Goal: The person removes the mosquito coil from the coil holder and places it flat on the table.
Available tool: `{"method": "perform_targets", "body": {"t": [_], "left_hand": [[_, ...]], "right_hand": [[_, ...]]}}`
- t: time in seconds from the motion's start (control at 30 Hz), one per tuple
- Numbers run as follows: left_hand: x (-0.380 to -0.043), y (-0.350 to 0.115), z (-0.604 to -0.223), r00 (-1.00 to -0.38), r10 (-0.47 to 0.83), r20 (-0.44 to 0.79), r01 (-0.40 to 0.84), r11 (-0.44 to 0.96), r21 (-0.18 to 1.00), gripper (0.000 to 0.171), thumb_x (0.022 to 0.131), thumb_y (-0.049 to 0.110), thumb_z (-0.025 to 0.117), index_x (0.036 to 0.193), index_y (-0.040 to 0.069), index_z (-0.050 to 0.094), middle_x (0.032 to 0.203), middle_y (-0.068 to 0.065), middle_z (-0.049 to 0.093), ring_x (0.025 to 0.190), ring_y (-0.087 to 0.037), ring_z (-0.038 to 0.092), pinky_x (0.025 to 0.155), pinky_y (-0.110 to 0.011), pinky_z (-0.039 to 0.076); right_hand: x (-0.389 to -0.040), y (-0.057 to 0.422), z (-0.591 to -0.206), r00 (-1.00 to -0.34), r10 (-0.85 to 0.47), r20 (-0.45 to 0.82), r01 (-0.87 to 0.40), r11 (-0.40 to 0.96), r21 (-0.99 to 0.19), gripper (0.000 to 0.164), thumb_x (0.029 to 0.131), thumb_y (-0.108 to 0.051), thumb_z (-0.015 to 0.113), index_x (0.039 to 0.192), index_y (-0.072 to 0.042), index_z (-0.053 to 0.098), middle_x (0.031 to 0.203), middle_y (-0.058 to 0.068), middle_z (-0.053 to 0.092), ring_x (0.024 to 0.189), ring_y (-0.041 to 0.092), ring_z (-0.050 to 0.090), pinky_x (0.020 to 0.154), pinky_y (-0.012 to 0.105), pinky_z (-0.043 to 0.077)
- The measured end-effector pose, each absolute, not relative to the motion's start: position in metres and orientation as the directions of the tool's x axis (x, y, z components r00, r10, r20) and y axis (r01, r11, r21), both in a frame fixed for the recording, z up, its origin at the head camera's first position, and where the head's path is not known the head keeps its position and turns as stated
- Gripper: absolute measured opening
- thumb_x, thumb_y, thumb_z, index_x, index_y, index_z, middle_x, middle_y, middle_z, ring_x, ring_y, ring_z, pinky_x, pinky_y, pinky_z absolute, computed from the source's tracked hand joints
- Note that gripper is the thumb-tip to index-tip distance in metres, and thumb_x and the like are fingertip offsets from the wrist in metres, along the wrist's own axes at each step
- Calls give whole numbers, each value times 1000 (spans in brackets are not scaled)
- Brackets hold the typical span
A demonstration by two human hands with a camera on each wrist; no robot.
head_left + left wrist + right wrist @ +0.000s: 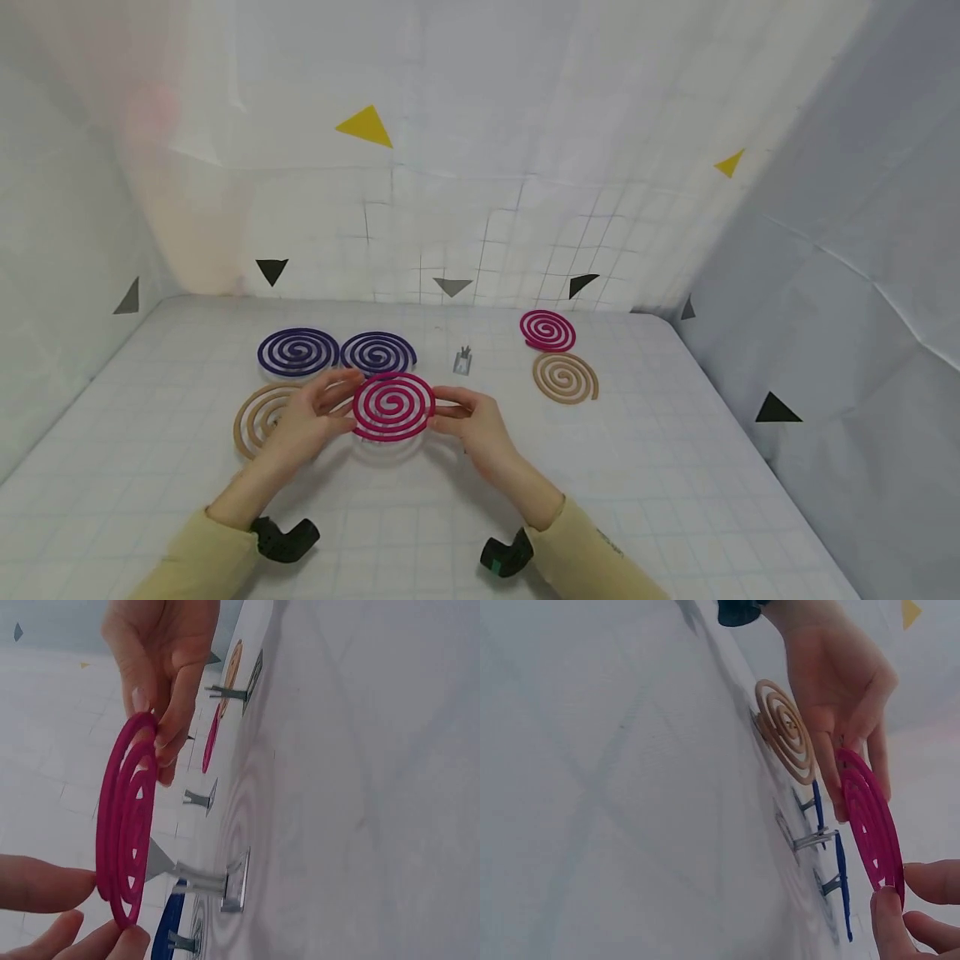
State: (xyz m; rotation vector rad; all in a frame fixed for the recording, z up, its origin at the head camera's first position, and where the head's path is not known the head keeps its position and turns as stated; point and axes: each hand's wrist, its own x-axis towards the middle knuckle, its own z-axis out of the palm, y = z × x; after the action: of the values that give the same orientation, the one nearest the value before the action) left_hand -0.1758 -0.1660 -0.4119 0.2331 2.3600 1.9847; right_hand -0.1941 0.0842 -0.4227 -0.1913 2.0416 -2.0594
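A pink mosquito coil [392,404] is held level between my two hands, above the table. My left hand [303,421] pinches its left rim between thumb and fingers; in the left wrist view the coil [109,825] appears nearly edge-on. Its right rim is pinched by my right hand [476,429], thumb toward me. Beneath the coil is a small metal stand [202,883] on a square base, also visible in the right wrist view. Whether the coil touches the stand's tip, I cannot tell.
Two dark blue coils [298,351] lie behind my left hand, which partly covers a tan coil [240,421]. At the back right are another pink coil [547,331] and a tan coil [565,378]. A bare metal stand [462,361] is at the back middle. White sheets enclose the table.
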Motion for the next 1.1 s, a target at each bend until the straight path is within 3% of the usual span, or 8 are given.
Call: {"method": "perform_targets", "body": {"t": [0.57, 0.83, 1.1], "left_hand": [[-186, -113, -399, -980, 182, 74, 101, 146, 984, 65, 82, -16, 59, 144, -5, 43, 153, -24, 42, 144, -38, 38, 111, -41, 40], [-197, -74, -403, -977, 197, 86, 109, 109, 988, 65, 80, -17, 58, 142, -3, 46, 152, -22, 44, 143, -36, 40, 111, -40, 41], [-207, -34, -401, -971, 202, 131, 155, 111, 982, 66, 79, -17, 56, 142, -2, 47, 150, -19, 48, 143, -33, 42, 111, -39, 42]], "right_hand": [[-199, 137, -404, -974, -217, -62, 58, 26, -998, 42, 90, 2, 67, 132, -1, 63, 130, 21, 64, 114, 26, 67, 95, 32, 57], [-205, 176, -399, -974, -200, -102, 78, 125, -989, 41, 92, -4, 67, 133, -7, 63, 133, 15, 63, 115, 22, 66, 102, 38, 53], [-214, 218, -396, -975, -197, -108, 74, 172, -982, 43, 93, -6, 68, 135, -4, 61, 133, 14, 63, 114, 18, 66, 98, 29, 54]]}}
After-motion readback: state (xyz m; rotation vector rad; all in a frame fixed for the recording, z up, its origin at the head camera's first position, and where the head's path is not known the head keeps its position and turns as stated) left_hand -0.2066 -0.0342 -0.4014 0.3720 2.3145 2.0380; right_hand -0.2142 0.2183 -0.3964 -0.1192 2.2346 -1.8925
